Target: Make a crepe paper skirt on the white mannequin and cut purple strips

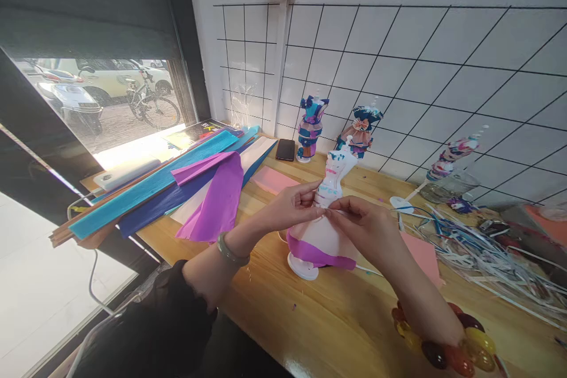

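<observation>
A small white dress-form figure (335, 180) stands on a round white base on the wooden table (345, 325). It wears a pale pink paper skirt with a purple hem (315, 255). My left hand (290, 205) pinches at the figure's waist from the left. From the right, my right hand (365, 225) pinches the same spot, fingers pressed together on the paper there. A grey-green bangle sits on my left wrist and a bracelet of big coloured beads (447, 345) on my right.
Long sheets of blue, purple, white and pink crepe paper (195, 186) lie at the left. A black phone (285, 149) and two dressed figures (310, 127) stand by the tiled wall. A third figure lies tilted at the right above a heap of white paper strips (482, 254).
</observation>
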The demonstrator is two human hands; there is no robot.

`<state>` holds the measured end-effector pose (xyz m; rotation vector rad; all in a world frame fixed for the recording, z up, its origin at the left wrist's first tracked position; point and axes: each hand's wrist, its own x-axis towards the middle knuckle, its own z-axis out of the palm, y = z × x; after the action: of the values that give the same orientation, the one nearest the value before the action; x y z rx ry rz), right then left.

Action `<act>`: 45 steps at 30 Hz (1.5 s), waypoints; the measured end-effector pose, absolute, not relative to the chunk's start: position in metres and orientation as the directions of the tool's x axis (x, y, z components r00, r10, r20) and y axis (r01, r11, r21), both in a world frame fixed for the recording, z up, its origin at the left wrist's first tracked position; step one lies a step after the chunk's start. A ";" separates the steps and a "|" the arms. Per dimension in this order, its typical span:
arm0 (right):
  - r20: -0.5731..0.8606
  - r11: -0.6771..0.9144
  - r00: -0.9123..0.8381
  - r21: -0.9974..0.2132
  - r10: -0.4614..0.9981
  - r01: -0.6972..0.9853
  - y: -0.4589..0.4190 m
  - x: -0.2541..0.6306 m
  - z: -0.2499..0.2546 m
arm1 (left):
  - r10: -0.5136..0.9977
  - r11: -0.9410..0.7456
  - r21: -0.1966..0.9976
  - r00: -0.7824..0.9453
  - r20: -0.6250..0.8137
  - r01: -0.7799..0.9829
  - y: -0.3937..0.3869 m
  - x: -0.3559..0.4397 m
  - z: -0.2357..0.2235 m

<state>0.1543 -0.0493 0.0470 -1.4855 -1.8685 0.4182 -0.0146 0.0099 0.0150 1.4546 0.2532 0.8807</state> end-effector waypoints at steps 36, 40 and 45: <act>0.483 0.780 -0.675 -0.027 0.558 0.625 -0.061 0.118 0.035 | 0.901 0.004 0.938 0.408 0.147 -0.347 0.046 -0.026 -0.005; 0.574 0.620 -0.340 -0.408 0.745 0.670 -0.056 0.143 0.048 | 0.830 0.000 0.942 0.526 0.187 -0.336 0.038 -0.027 0.004; 0.268 0.277 -0.104 -0.765 0.958 0.581 -0.035 0.170 0.038 | 0.727 0.038 0.944 0.657 0.199 -0.329 0.027 -0.026 0.010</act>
<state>0.1704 -0.0353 0.0384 -1.3989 -1.7872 0.6260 -0.0262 0.0268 0.0100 1.2966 0.3811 0.8399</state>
